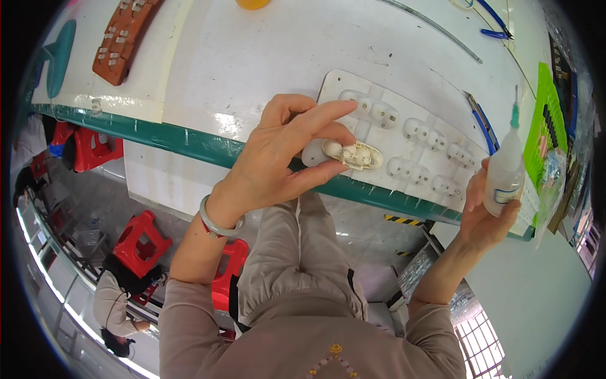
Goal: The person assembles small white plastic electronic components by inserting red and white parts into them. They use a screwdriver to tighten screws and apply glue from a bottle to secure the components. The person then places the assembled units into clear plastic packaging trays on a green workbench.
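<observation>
My left hand (268, 151) pinches a small cream oval plastic shell (366, 158) between thumb and fingertips. Rounded white parts sit inside the shell, held over the near left end of a white fixture board (334, 85). Several recessed clusters in the board hold small, round white pieces (424, 134). Over the board's right end, my right hand (481, 218) is wrapped around a translucent squeeze bottle (507, 165). The bottle stands upright in the grip, its teal needle tip (515, 117) pointing up, well apart from the shell.
A blue-handled tool (485, 126) lies beside the board's right end. Blue pliers (497, 33) and a metal rod (442, 31) are farther back. A brown fixture (120, 50) lies far left; a green rack (543, 126) stands right. Red stools (142, 240) and another person (113, 300) are lower left.
</observation>
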{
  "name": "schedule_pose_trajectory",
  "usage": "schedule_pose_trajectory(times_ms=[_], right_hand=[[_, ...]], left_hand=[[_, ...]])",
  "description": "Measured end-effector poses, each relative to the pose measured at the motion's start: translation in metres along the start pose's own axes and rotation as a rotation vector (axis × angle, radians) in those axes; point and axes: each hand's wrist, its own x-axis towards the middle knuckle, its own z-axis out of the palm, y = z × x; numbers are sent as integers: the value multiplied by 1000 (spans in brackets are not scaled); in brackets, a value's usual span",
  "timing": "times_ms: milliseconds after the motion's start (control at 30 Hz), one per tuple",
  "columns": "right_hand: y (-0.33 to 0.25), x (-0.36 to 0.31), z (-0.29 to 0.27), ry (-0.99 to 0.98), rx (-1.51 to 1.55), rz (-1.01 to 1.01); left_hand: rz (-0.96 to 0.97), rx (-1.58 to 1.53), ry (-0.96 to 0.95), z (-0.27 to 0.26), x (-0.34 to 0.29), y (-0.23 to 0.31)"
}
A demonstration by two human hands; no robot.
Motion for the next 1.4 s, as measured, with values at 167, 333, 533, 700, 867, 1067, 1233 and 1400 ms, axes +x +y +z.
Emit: schedule_pose_trajectory(times_ms=[167,333,533,700,867,1067,1233,1400], right_hand=[[15,2,15,113,543,18],[19,9,29,68,751,92],[33,5,55,55,390,-181],[44,7,64,188,-41,-463],[45,6,68,13,-117,-666],[49,4,73,59,-239,-666],[51,7,76,38,-333,-682],[49,6,77,-18,-365,-668]], left_hand=[[5,5,-4,0,2,-3],[17,42,-2,0,3,-1],[35,1,30,2,2,-2],[16,-24,57,3,1,-1],[26,-49,55,4,1,-3],[28,-57,53,3,1,-2],[25,-59,64,3,1,-5],[26,-67,70,3,0,-6]])
